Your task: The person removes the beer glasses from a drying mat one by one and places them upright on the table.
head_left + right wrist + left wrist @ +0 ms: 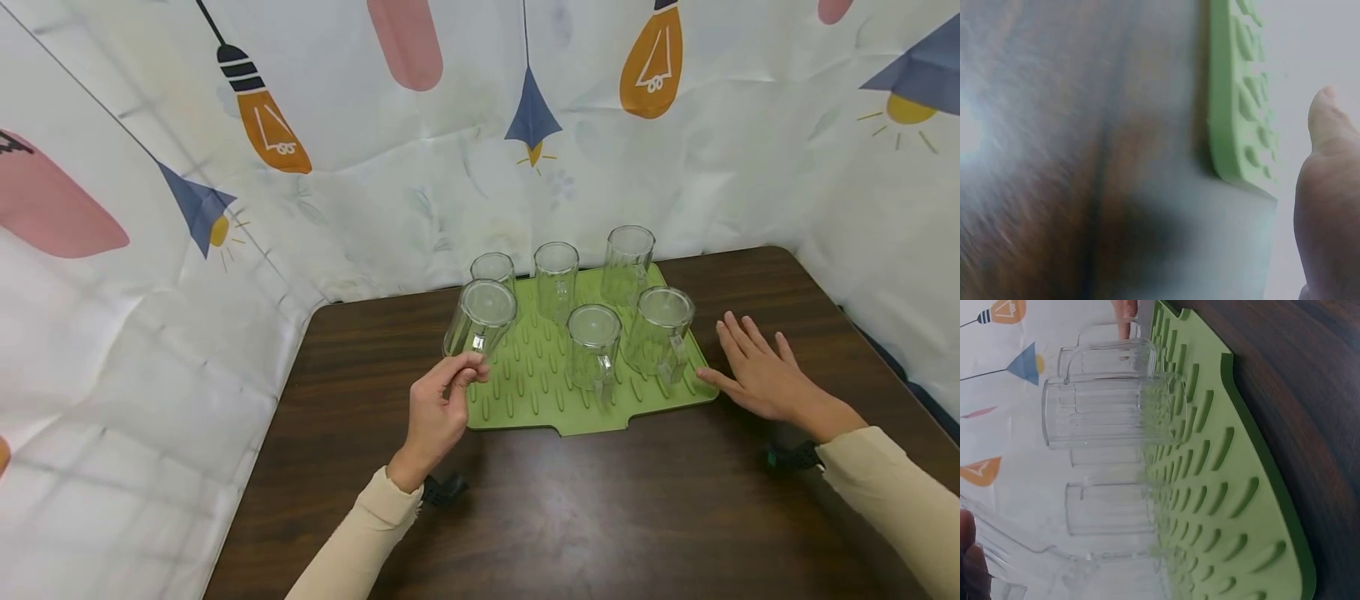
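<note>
Between thumb and fingers, my left hand (pixel 438 408) pinches the handle of a clear glass mug (pixel 480 321). That mug leans over the left side of the green drying mat (pixel 517 408); whether its edge touches the mat I cannot tell. In the left wrist view the held mug (pixel 1010 547) slants at the lower left beside the fingers. Several similar glass mugs stand on the mat, among them a front mug (pixel 592 346) and a right one (pixel 660 329). My right hand (pixel 768 383) is spread palm down beside the mat's right edge, holding nothing.
A dark wooden table (pixel 585 508) lies under the mat. Behind and to the left hangs a white curtain (pixel 420 192) printed with lamps. Three mugs line the mat's back edge near it, including a middle back mug (pixel 557 279).
</note>
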A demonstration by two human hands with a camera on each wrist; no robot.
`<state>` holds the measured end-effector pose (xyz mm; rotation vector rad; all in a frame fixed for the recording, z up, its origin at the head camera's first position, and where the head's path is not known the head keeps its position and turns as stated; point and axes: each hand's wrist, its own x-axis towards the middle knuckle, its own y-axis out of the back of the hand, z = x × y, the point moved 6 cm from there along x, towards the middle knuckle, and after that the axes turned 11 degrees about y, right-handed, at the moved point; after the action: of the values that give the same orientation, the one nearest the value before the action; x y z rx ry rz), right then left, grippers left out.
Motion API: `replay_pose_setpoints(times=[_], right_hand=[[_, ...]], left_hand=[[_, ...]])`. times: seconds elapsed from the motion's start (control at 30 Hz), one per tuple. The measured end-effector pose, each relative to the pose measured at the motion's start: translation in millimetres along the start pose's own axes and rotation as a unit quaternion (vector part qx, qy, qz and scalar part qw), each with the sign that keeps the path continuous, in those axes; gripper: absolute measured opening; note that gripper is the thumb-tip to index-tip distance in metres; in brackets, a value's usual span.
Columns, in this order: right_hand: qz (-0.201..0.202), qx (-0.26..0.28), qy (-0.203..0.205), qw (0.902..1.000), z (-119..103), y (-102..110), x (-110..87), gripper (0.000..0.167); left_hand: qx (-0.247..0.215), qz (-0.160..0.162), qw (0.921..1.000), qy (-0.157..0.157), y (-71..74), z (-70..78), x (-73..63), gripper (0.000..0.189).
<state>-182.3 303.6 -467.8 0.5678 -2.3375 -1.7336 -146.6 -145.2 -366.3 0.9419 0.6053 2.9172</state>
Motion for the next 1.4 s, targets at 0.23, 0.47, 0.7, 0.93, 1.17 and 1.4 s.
replay_pose_setpoints(times=[0.23, 0.47, 0.7, 0.93, 1.17, 1.4], right_hand=[[0.037, -0.001, -0.011, 0.9992, 11.3, 20.2, -3.6, 0.093], [0.116, 0.010, -0.024, 0.9930, 20.3, 45.4, -2.8, 0.083], [0.200, 0.032, -0.023, 0.9790, 14.9, 69.2, -7.4, 0.078], [0.306, 0.060, 0.042, 0.9491, -16.1, 92.2, -10.7, 0.075], [0.374, 0.085, 0.114, 0.9166, -55.8, 112.5, -10.6, 0.086], [0.386, 0.095, 0.174, 0.9009, -92.7, 122.0, -8.1, 0.090]], left_hand=[[0.083, 0.016, 0.9944, -0.063, 4.5, 13.4, 4.4, 0.018], [0.155, 0.026, 0.9785, -0.133, 8.7, 25.2, 7.0, 0.017], [0.230, 0.026, 0.9572, -0.174, 5.9, 29.3, 5.9, 0.012], [0.285, 0.024, 0.9375, -0.199, 2.7, 32.6, 6.3, 0.023], [0.305, 0.028, 0.9257, -0.222, 1.3, 33.0, 6.7, 0.024], [0.343, 0.017, 0.9118, -0.225, -3.2, 33.3, 7.8, 0.019]])
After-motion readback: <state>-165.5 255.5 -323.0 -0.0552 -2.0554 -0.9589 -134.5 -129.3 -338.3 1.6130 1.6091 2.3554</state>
